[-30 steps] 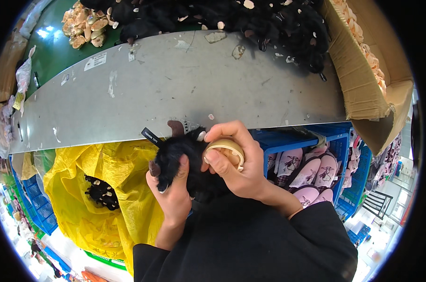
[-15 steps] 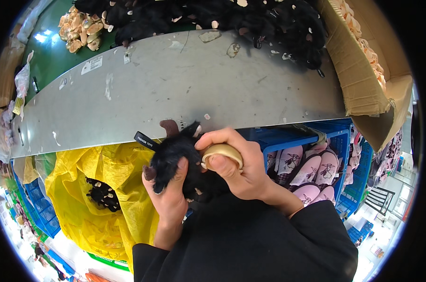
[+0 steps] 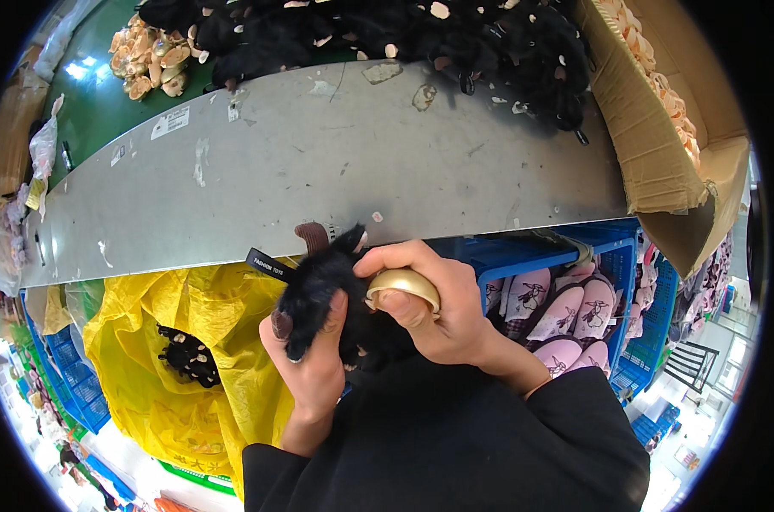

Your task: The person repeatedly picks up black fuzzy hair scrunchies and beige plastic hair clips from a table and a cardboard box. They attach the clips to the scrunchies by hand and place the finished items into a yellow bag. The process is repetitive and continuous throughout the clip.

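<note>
White glare on the green tabletop (image 3: 93, 111), fisheye curvature, black corners.

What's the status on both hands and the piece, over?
Left hand gripping black plush toy. Right hand holding gold dome-shaped piece close by it. Nothing visible blocking the hands; yellow bag left of left wrist.

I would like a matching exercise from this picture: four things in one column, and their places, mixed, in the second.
Things:
1. black plush toy
2. gold dome-shaped piece
3. pink slippers
4. cardboard box

Places:
A. in the blue crate
B. between the right hand's thumb and fingers
C. at the picture's upper right
D. gripped by the left hand

Right pairs: 1-D, 2-B, 3-A, 4-C
</note>
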`<action>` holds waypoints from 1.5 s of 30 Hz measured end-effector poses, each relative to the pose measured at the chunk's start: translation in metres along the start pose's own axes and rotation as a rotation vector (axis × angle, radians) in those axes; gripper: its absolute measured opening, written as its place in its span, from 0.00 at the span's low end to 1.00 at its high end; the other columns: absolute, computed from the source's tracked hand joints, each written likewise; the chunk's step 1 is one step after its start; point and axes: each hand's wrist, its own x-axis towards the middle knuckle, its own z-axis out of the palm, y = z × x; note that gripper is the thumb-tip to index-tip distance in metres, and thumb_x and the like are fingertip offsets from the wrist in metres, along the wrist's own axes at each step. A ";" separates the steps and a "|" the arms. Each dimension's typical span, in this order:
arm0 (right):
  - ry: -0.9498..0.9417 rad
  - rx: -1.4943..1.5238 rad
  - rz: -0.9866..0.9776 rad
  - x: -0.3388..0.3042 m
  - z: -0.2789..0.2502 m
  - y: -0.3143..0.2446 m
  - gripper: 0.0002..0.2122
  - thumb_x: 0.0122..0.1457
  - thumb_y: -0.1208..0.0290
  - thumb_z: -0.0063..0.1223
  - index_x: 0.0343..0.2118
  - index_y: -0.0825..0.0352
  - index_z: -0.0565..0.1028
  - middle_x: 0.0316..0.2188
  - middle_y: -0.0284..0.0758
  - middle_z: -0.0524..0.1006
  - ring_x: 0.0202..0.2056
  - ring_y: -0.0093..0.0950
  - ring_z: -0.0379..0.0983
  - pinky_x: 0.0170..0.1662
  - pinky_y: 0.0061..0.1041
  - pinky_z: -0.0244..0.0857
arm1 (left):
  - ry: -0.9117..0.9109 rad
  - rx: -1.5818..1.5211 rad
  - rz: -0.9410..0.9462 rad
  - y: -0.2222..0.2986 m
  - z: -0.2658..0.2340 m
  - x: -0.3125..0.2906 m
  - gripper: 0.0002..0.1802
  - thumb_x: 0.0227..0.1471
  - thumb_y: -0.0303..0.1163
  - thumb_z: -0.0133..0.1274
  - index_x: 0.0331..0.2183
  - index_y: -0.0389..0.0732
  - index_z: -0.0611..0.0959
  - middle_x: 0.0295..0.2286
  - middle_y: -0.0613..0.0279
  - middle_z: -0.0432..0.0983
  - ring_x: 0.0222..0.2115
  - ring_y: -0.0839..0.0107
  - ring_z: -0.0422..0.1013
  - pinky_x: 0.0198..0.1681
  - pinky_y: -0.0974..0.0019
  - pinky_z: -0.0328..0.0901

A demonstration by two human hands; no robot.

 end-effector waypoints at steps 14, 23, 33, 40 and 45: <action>0.233 -0.425 -0.423 0.016 0.023 0.030 0.17 0.57 0.66 0.61 0.43 0.73 0.71 0.32 0.42 0.74 0.28 0.40 0.73 0.31 0.33 0.68 | -0.103 0.200 0.113 -0.010 -0.004 0.002 0.06 0.58 0.24 0.58 0.35 0.31 0.81 0.28 0.68 0.77 0.30 0.82 0.68 0.33 0.74 0.64; -0.012 -0.308 -0.379 0.012 0.003 0.023 0.22 0.51 0.56 0.67 0.42 0.64 0.74 0.24 0.37 0.68 0.23 0.37 0.67 0.27 0.30 0.64 | -0.208 -0.018 -0.030 -0.009 -0.016 0.003 0.05 0.58 0.22 0.57 0.37 0.33 0.83 0.32 0.68 0.79 0.32 0.82 0.70 0.37 0.77 0.65; 0.110 0.195 0.018 0.019 0.009 0.009 0.19 0.52 0.60 0.66 0.35 0.67 0.70 0.24 0.26 0.67 0.25 0.14 0.61 0.28 0.15 0.55 | -0.422 -0.520 -0.349 -0.021 -0.021 -0.002 0.34 0.55 0.42 0.61 0.55 0.33 0.71 0.42 0.55 0.78 0.47 0.65 0.74 0.57 0.55 0.66; 0.133 0.184 0.012 0.025 0.013 0.027 0.16 0.57 0.61 0.63 0.35 0.67 0.69 0.21 0.28 0.71 0.23 0.14 0.63 0.26 0.17 0.58 | -0.431 -0.587 -0.357 -0.021 -0.017 0.003 0.23 0.50 0.32 0.67 0.45 0.31 0.80 0.37 0.53 0.81 0.38 0.67 0.77 0.47 0.66 0.70; 0.138 0.150 0.003 0.023 0.015 0.027 0.20 0.62 0.52 0.53 0.36 0.68 0.68 0.21 0.29 0.70 0.22 0.16 0.65 0.26 0.18 0.58 | -0.570 -0.091 -0.136 0.001 -0.027 0.008 0.19 0.49 0.26 0.66 0.44 0.30 0.81 0.38 0.58 0.81 0.39 0.75 0.75 0.47 0.70 0.67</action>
